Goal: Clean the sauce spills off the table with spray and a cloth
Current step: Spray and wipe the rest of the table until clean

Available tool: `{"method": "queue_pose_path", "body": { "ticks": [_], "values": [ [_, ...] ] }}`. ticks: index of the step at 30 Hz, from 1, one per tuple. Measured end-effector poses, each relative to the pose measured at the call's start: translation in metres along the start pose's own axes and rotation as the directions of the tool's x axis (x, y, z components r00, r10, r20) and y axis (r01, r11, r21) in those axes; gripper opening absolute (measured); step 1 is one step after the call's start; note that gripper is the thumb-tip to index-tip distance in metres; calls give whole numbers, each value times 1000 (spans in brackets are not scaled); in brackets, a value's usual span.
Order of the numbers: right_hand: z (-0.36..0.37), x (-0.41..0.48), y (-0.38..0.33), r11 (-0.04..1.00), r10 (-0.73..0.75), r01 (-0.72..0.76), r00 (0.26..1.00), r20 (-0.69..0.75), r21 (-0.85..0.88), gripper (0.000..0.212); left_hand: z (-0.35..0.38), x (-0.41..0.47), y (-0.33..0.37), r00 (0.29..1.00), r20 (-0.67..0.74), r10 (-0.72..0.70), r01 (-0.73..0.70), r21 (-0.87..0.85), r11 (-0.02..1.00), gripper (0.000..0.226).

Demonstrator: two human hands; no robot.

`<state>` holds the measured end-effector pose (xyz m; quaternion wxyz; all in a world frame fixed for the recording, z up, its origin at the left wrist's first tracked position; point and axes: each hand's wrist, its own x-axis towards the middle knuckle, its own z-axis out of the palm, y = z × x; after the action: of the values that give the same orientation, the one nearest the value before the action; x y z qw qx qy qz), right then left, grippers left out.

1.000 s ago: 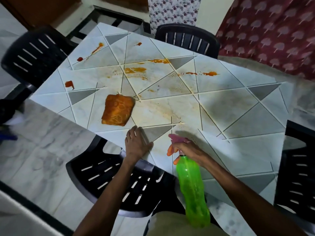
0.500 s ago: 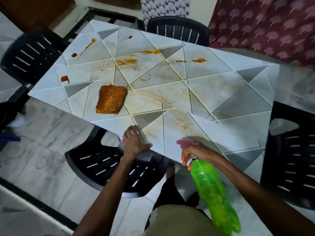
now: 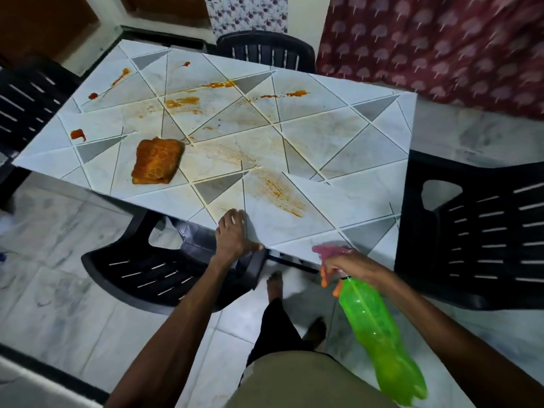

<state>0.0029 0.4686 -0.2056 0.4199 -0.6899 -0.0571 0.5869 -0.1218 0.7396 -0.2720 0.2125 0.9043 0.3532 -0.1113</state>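
A pale tiled table (image 3: 347, 142) carries orange-red sauce spills: streaks near the front (image 3: 279, 189), smears in the middle (image 3: 182, 102) and blobs along the far and left sides (image 3: 78, 134). A sauce-soaked orange cloth (image 3: 156, 161) lies folded on the table's left part, untouched. My left hand (image 3: 234, 235) rests flat on the near table edge, thumb along the rim. My right hand (image 3: 347, 265) grips the pink trigger head of a green spray bottle (image 3: 379, 334), held just off the near edge with the nozzle over the table corner.
Black plastic chairs surround the table: one under my left arm (image 3: 141, 275), one at the right (image 3: 482, 240), one at the far side (image 3: 266, 51), one at the left (image 3: 26, 104). A patterned maroon curtain (image 3: 441, 42) hangs at the back right. My foot (image 3: 275, 285) stands on the marble floor.
I have stepped back and to the right: the table sits farther away, revealing sauce streaks near the front. The bottle moved right off the table edge. My left hand stays on the rim.
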Motion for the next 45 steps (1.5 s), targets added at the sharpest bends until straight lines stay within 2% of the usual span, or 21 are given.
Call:
{"method": "queue_pose_path", "body": {
  "ticks": [2, 4, 7, 9, 12, 16, 18, 22, 23, 26, 31, 36, 40, 42, 45],
  "values": [
    [-6, -8, 13, 999, 5, -5, 1000, 8, -36, 47, 7, -5, 8, 1000, -4, 31, -31, 2, 1000, 116],
    [-23, -17, 18, 1000, -9, 9, 997, -78, -1, 50, 15, -10, 18, 998, -5, 62, -62, 2, 998, 114],
    [-52, -33, 17, 985, -27, 66, 971, -236, 157, 53, 24, -12, 34, 994, 1, 110, -110, 11, 994, 111],
    [-67, -47, 16, 949, -29, 113, 961, -273, 295, 51, 31, -13, 46, 990, 26, 139, -139, 18, 990, 111],
    [-85, -62, 22, 914, -16, 151, 941, -337, 377, 51, 39, -15, 66, 986, 36, 161, -162, 24, 987, 113],
    [-98, -79, 43, 858, 57, 106, 953, -299, 502, 33, 43, -17, 87, 988, -23, 154, -153, 54, 987, 120],
    [-99, -87, 61, 876, 66, 98, 946, -318, 472, 40, 44, -16, 95, 986, -12, 166, -165, 63, 984, 122],
    [-97, -104, 93, 967, 74, 5, 951, -301, 254, 62, 43, -12, 107, 975, 33, 221, -223, 75, 972, 113],
    [-98, -108, 100, 968, 86, -9, 951, -297, 251, 62, 42, -11, 109, 971, 34, 238, -240, 88, 967, 112],
    [-105, -115, 111, 953, 57, 47, 942, -330, 298, 45, 40, -6, 112, 956, 53, 288, -292, 148, 945, 113],
    [-126, -118, 94, 928, 27, 126, 916, -400, 351, 54, 41, 0, 118, 940, 91, 329, -341, 286, 896, 118],
    [-136, -104, 70, 811, 75, 239, 863, -500, 534, 65, 51, 12, 127, 888, 87, 452, -445, 410, 796, 107],
    [-137, -95, 57, 876, 40, 204, 872, -487, 437, 56, 56, 22, 137, 835, 153, 529, -535, 451, 715, 105],
    [-139, -93, 43, 896, 2, 214, 875, -485, 389, 63, 53, 26, 142, 801, 192, 567, -586, 440, 680, 111],
    [-138, -83, 10, 908, -43, 240, 869, -492, 345, 72, 45, 39, 142, 770, 258, 584, -638, 281, 717, 113]
  ]
}}
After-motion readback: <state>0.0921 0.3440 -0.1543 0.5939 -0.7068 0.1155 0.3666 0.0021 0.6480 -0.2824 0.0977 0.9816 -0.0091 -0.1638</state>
